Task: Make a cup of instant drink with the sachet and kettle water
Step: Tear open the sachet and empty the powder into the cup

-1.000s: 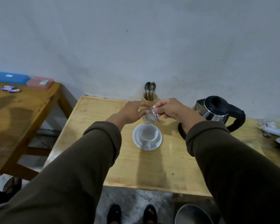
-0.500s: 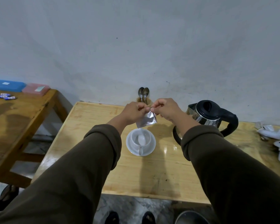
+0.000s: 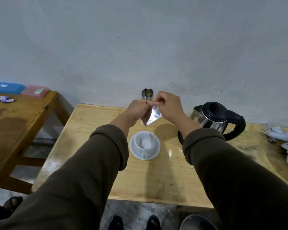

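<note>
At frame centre, the left hand (image 3: 138, 109) and right hand (image 3: 168, 107) pinch the top edge of a silvery sachet (image 3: 152, 116), held above the white cup (image 3: 144, 143). The cup stands empty on its saucer (image 3: 156, 151). The steel kettle (image 3: 214, 119), black lid closed, sits right.

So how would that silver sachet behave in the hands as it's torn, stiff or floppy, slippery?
Probably floppy: the sachet hangs limp and creased below both pinches. Likely light, since the left hand and right hand hold it by fingertips alone. Its shiny foil face may be somewhat slippery.
</note>
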The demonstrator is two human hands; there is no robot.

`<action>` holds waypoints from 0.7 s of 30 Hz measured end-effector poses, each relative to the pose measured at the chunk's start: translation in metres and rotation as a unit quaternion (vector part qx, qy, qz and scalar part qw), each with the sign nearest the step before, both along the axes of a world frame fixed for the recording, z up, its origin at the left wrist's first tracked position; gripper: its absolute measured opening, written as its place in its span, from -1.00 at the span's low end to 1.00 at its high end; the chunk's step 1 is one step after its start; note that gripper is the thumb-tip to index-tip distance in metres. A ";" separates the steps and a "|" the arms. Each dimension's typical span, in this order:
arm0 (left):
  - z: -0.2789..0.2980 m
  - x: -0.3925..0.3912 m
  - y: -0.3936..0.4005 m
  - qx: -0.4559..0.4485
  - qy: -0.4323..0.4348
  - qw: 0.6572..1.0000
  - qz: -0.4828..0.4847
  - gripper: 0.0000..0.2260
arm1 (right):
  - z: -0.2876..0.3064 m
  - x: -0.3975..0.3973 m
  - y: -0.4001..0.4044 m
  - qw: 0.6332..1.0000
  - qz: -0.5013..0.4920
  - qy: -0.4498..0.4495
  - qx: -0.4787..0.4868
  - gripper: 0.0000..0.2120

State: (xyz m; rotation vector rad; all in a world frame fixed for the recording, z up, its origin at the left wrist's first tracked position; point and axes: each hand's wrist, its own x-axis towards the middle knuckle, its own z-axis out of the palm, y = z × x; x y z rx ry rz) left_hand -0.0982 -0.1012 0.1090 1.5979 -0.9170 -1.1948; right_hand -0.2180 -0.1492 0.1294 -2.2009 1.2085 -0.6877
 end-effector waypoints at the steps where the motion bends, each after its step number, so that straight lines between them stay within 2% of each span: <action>1: -0.001 0.001 0.000 0.005 0.005 1.000 0.004 -0.77 | 0.000 0.001 0.001 1.000 0.005 0.002 -0.010 -0.97; 4: -0.006 0.003 -0.001 0.019 0.023 0.999 0.018 -0.78 | -0.002 0.004 0.002 0.999 0.017 0.014 -0.033 -0.96; 7: -0.006 0.003 0.002 0.018 0.021 0.999 0.018 -0.76 | -0.005 0.006 0.002 1.000 -0.001 0.000 0.000 -0.95; 11: -0.008 0.004 0.006 0.004 -0.041 0.999 -0.004 -0.73 | -0.006 0.008 0.000 0.998 -0.016 0.026 0.055 -0.95; 13: -0.009 0.004 0.004 0.010 -0.072 0.997 -0.005 -0.73 | -0.006 0.009 0.001 0.998 -0.015 0.034 0.058 -0.88; 16: -0.008 0.004 0.000 0.023 -0.092 0.995 0.020 -0.73 | -0.006 0.013 0.003 0.998 -0.008 0.053 0.025 -0.88; 21: 0.000 0.000 -0.003 0.035 -0.023 0.998 0.054 -0.75 | 0.000 0.018 0.005 0.995 0.015 0.079 -0.058 -0.89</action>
